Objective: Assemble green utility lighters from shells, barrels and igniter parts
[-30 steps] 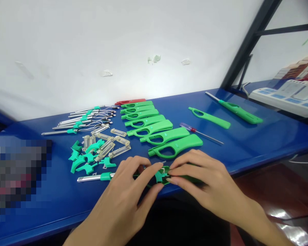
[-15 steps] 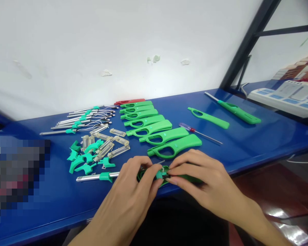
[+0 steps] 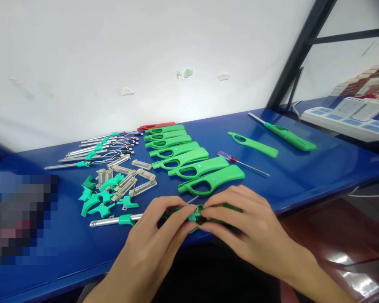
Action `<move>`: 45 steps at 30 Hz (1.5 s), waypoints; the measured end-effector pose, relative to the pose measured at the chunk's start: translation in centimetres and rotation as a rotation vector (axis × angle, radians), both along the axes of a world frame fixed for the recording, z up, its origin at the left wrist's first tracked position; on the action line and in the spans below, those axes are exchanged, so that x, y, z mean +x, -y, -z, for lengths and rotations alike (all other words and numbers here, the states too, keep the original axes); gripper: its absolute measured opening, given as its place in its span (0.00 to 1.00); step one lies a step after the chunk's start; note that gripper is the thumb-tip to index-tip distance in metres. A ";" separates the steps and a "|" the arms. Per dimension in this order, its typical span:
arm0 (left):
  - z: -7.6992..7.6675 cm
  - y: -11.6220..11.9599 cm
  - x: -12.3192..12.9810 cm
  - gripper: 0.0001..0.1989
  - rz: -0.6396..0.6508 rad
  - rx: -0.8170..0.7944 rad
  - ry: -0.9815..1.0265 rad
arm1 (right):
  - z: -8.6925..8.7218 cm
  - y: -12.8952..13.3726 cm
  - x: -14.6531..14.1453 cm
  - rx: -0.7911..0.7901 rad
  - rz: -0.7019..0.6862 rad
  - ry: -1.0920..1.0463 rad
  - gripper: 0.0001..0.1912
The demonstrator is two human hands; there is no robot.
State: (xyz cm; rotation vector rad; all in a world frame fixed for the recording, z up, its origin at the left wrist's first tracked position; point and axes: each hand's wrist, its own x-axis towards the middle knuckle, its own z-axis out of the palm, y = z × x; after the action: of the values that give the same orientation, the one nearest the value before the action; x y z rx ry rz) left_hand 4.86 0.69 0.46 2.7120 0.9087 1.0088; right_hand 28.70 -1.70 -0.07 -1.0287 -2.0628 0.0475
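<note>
A partly assembled green utility lighter (image 3: 236, 209) lies open at the table's front edge, its metal tube (image 3: 104, 221) with a teal collar pointing left. My left hand (image 3: 154, 233) is closed around its middle, thumb and fingers at a teal piece (image 3: 193, 215) inside the shell. From the right, my right hand (image 3: 249, 219) pinches at the same spot, fingertips close to the left thumb. Both palms cover much of the shell, and the small parts between the fingertips are partly hidden. Just beyond the hands lies the nearest green handle shell (image 3: 221, 179).
Several metal tubes with wires (image 3: 94, 155), clear fuel tanks (image 3: 143, 188) and teal triggers (image 3: 90, 205) lie left. Behind the green shells is a red shell (image 3: 158, 126). Rightward are a screwdriver (image 3: 232, 158), a loose shell (image 3: 255, 145) and a complete lighter (image 3: 290, 136).
The view has shifted slightly, so the table items appear a little further left. Both hands keep their grip on the lighter, with the fingertips slightly moved at the teal piece.
</note>
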 end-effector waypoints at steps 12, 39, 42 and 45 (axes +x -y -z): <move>0.0 0.0 0.0 0.13 -0.050 0.017 0.016 | 0.3 0.1 -0.9 -0.012 0.034 -0.063 0.04; 0.0 0.1 -0.3 0.11 -0.005 -0.024 0.044 | -0.5 0.4 -1.0 -0.332 -0.005 -0.365 0.03; 0.1 0.1 -0.5 0.13 0.043 -0.054 0.067 | -0.4 0.3 -0.8 -0.319 -0.019 -0.369 0.03; -0.1 0.0 -0.6 0.15 0.098 -0.049 0.098 | -0.4 0.3 -0.8 -0.327 -0.022 -0.394 0.04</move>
State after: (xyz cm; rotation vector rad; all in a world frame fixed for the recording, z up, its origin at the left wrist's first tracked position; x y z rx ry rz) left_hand 4.26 0.72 0.57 2.6133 0.7652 1.0745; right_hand 27.91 -1.97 0.30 -1.0892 -1.7355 0.5696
